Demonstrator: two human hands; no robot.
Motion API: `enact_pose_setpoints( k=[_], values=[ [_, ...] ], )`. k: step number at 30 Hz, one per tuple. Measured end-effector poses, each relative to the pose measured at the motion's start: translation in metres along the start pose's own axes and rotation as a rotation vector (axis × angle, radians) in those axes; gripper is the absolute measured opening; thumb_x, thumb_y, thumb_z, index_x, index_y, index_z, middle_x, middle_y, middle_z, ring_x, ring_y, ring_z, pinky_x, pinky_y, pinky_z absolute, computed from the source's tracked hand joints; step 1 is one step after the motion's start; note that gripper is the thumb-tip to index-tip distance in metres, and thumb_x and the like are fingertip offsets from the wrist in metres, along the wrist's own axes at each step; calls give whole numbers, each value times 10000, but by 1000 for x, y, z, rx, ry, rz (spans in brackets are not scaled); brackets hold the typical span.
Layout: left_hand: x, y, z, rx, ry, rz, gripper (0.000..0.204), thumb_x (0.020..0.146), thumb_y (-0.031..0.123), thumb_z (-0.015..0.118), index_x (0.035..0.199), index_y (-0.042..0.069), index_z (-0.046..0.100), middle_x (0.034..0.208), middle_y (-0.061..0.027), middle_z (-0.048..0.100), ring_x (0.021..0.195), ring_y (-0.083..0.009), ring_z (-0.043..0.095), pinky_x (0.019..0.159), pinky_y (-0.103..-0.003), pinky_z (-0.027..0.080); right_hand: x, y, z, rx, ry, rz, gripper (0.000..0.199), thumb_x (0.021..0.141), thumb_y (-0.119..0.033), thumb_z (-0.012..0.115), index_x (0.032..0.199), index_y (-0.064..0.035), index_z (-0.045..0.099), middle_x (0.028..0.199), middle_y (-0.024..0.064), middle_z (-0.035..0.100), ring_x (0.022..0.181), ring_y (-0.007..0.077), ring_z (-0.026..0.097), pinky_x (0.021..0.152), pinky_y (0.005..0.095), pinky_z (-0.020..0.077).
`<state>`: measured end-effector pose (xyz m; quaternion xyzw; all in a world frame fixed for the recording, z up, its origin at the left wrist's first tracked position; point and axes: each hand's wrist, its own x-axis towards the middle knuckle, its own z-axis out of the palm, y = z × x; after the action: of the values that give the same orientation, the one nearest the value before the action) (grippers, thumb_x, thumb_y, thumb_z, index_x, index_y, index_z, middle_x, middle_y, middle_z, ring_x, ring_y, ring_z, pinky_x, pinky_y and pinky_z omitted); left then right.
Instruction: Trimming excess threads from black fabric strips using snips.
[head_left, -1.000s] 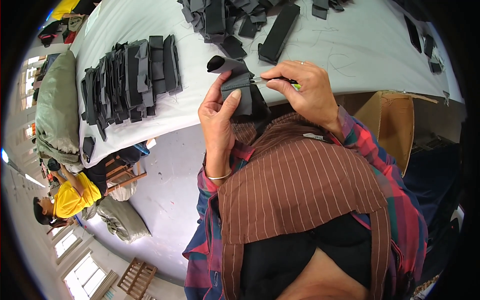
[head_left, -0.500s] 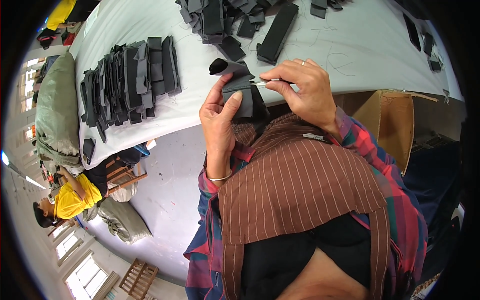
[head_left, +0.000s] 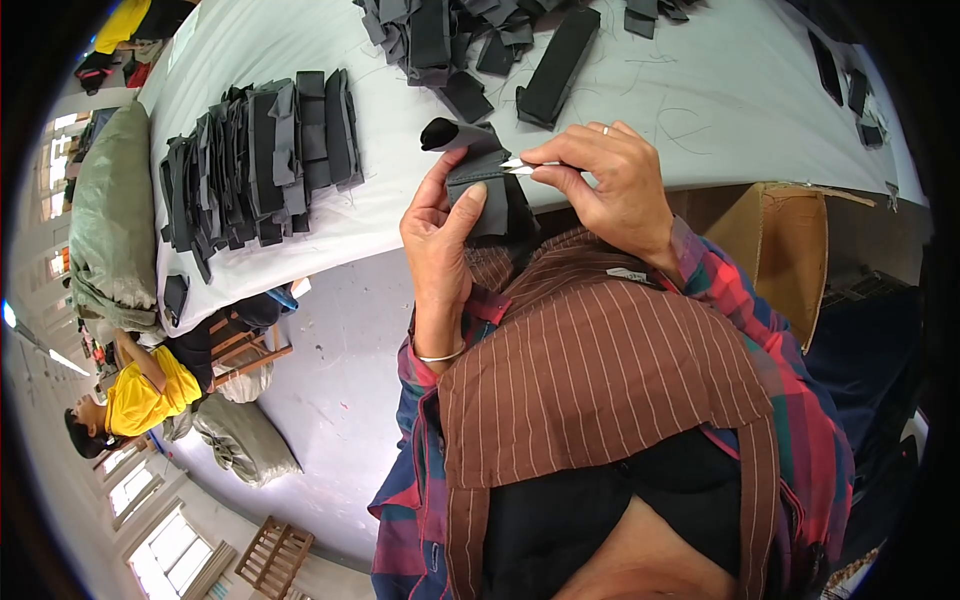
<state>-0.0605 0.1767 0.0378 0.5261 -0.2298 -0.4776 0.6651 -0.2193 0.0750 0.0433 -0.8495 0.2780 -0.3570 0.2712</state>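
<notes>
Head view: left hand [head_left: 440, 235] pinched a dark strip [head_left: 478, 185] just off the table [head_left: 700, 110]; right hand [head_left: 610, 180] gripped probably snips [head_left: 518, 166], which could nick the thumb.

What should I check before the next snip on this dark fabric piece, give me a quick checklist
1. Left hand grips the dark fabric piece: ok, thumb pressed on it.
2. Right hand holds the small metal snips: ok.
3. Snip tips at the piece's edge: ok, touching it.
4. Left fingers clear of the blades: cannot tell, the thumb is close.
5. Loose thread located: cannot tell, too small.
6. Stack of dark pieces on the white table within reach: ok.
</notes>
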Motion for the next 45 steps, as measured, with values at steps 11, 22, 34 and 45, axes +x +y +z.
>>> enact_pose_setpoints(
  k=[11,22,34,45],
  values=[
    [-1,1,3,-60,6,-35,458,842,36,646,1267,-51,497,1090,-107,613,917,-111,595,832,-228,471,2,-1,0,-151,43,-171,136,731,-124,721,864,-131,695,710,-16,627,555,165,473,568,297,303],
    [-1,-12,2,131,5,187,444,828,-9,663,1249,-34,524,1050,-74,635,915,-93,588,791,-214,467,4,-15,6,75,-5,42,100,771,-165,689,828,-94,646,717,41,638,637,239,599,572,333,442],
    [-1,-16,3,239,-16,192,465,815,-45,632,1263,-47,508,1052,-67,639,914,-97,602,824,-229,468,5,-18,13,28,5,4,94,766,-155,698,816,-96,644,725,34,642,639,225,594,600,327,423],
    [-2,-8,1,497,5,308,586,761,-55,612,1303,33,406,814,-65,624,756,-102,574,718,-225,446,5,-12,11,542,-83,220,148,794,-177,679,895,-74,653,767,55,659,674,207,612,611,281,461]
  ],
)
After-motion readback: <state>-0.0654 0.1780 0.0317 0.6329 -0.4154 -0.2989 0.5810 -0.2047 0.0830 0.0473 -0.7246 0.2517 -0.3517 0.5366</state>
